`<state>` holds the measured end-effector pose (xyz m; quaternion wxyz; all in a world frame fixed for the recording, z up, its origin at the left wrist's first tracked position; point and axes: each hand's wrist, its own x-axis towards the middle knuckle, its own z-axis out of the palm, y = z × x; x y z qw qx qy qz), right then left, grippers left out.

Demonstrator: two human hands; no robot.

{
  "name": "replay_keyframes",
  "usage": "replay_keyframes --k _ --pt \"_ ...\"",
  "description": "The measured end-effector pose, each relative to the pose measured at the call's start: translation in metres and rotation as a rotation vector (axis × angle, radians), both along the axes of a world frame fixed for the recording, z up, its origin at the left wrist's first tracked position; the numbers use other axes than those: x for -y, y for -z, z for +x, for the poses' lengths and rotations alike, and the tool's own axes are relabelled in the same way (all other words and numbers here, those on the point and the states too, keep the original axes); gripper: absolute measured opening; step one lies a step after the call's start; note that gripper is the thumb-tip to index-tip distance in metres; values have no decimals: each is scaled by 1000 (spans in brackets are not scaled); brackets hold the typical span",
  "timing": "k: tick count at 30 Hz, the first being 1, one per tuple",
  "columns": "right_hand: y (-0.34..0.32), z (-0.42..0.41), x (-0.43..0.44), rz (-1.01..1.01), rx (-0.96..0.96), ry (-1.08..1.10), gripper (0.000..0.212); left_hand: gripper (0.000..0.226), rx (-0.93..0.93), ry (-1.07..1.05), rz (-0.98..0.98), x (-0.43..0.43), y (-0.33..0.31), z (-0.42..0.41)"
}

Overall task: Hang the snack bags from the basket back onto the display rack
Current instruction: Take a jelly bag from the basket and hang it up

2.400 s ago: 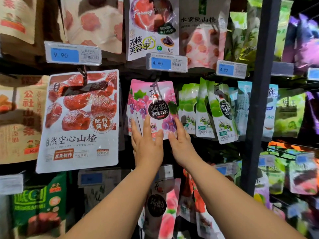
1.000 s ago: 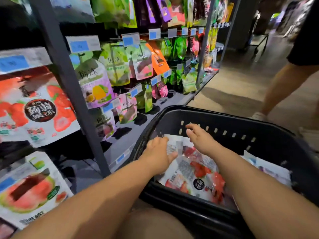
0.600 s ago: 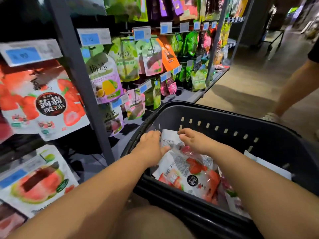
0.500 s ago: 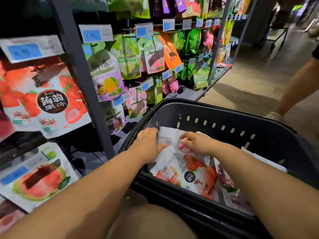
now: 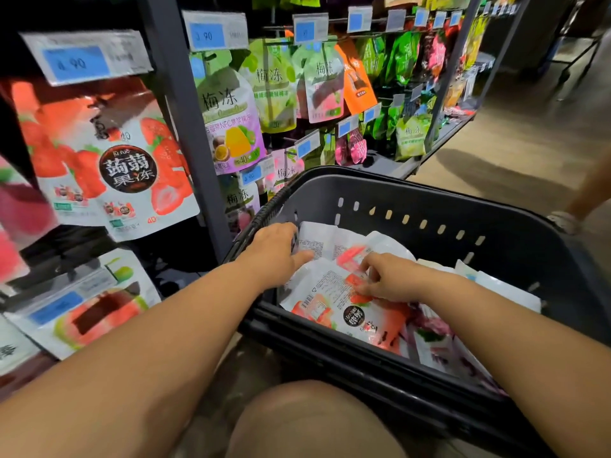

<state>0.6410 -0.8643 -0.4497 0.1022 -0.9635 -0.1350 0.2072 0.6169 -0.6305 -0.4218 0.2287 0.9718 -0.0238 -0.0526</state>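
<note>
Both hands have dropped from the hanging rows down into the basket since a couple of seconds ago, and over the last half second the right one has bunched tighter on its catch. From where I stand, the right hand has its fingertips curled and pinching the top edge of a strawberry jelly bag, which lies face up on the heap inside the basket and has not been lifted clear yet. The left hand lies against a white bag by the near-left wall, thumb stretched across it. Its fingers are tucked out of sight, so I cannot tell whether it grips that bag or only steadies it. I'd judge the job as mid-way at best: the display rack already carries matching strawberry bags, yet several more bags lie in the basket besides these two, so picking, carrying and hooking all remain for them. How many are left is hard to count, since the right forearm covers part of the pile. The hang hole of the pinched bag is hidden under the fingers, the peg it belongs on is not visible, and the price tags are too blurred to read surely.
</note>
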Motion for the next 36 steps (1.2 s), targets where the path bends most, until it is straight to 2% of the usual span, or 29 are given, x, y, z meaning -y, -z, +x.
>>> replay_keyframes --k 3,6,10,13,15,17,20,23,26,27,29,31,33,36 --pt "0 0 -1 18 -43 -16 51 56 -30 24 9 -1 2 0" --pt "-1 3 6 74 -168 -18 39 56 -38 39 9 -2 3 0" --pt "6 0 15 333 -449 -37 24 56 -49 52 21 -2 3 -2" --pt "4 -5 16 445 -520 -53 25 53 -52 63 26 -1 3 -3" --pt "-1 -7 17 597 -527 13 28 52 -55 71 30 -1 3 -4" --pt "-6 -6 19 833 -572 119 27 54 -58 82 39 -1 4 -5" --pt "-16 1 26 1099 -566 201 16 54 -68 99 56 -2 3 -6" --pt "-21 5 32 1330 -597 208 57 56 -82 101 55 -2 2 -7" --pt "-28 3 36 1549 -633 144 72 56 -86 114 59 -1 0 -8" --pt "-31 2 36 1579 -621 127 70 55 -90 118 55 -1 0 -8" --pt "-33 5 37 1550 -526 116 50 55 -100 127 46 -1 -1 -9" --pt "-32 7 31 1342 -199 187 32 57 -107 137 36 -2 -1 -8" --pt "-32 9 21 1113 160 265 30 58 -124 153 19 -2 -1 -8" --pt "-32 12 9 982 352 255 14 64 -147 203 1 -2 -1 -10"
